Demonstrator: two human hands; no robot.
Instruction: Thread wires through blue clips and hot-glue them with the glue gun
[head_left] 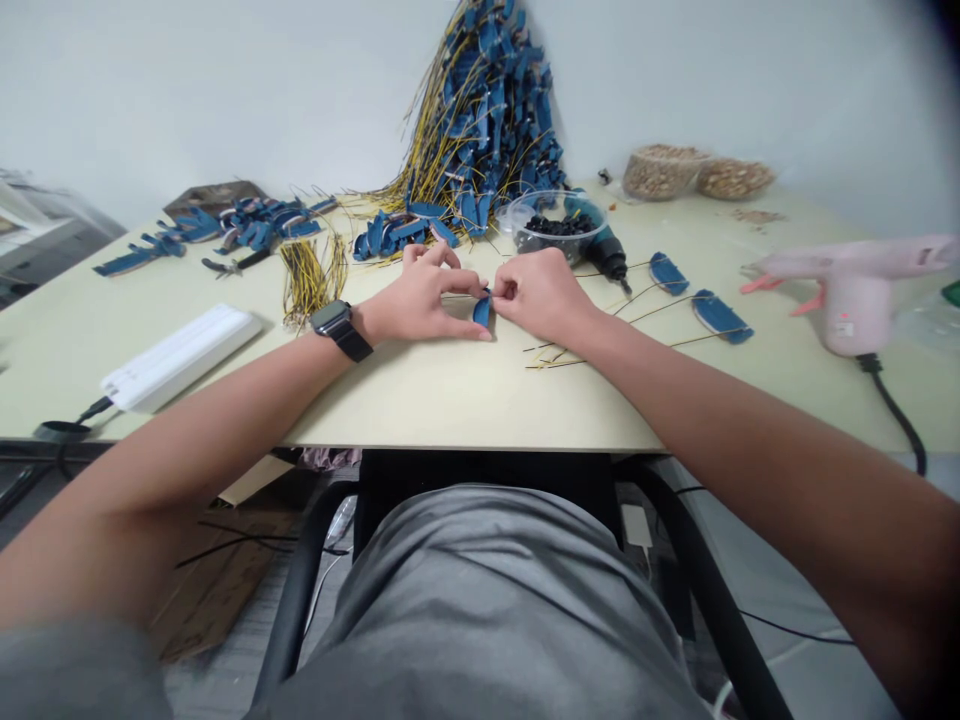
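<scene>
My left hand (424, 297) and my right hand (541, 292) meet at the middle of the table, both pinched on a small blue leaf-shaped piece (482, 310) with a thin yellow wire. The left wrist wears a black watch (339, 326). Just right of my right hand lie loose yellow wires (555, 355) and two finished blue pieces on wires (720, 315). Behind the hands stands a clear bowl of small black bits (559, 225).
A tall heap of blue pieces on yellow wires (487, 110) leans on the wall. More blue pieces (247, 225), pliers and a wire bundle (309, 275) lie left. A white power strip (180, 355) sits near the left edge, a pink glue gun (855, 290) at right.
</scene>
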